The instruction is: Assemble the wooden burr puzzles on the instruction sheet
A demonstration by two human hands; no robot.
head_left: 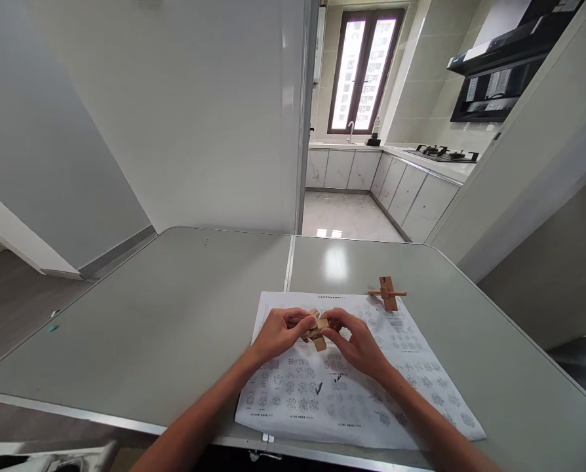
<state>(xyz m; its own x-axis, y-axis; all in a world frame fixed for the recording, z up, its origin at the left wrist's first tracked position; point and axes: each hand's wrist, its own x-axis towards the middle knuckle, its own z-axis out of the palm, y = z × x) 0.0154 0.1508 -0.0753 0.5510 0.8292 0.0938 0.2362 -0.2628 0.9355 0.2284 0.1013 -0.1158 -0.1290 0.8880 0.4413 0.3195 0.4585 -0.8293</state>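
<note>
A small wooden interlocking block puzzle (320, 343), made of several crossed light-brown bars, is held over a printed sheet. My left hand (284, 329) is closed on its left side, thumb across the top. From the right, my right hand (354, 339) pinches one of its bars between thumb and fingers. Parts of the puzzle are hidden behind the fingers. Beneath both hands lies the white instruction sheet (317, 416), covered with rows of small puzzle drawings. At its far right corner rests another wooden piece (387, 294), a marked flat board crossed by a thin round stick.
The grey-green folding table (199, 314) has a metal-edged seam down its middle and a latch (267, 438) at the near edge. A small teal bit (53, 328) lies near the left edge. Beyond the table are a white wall and a kitchen doorway.
</note>
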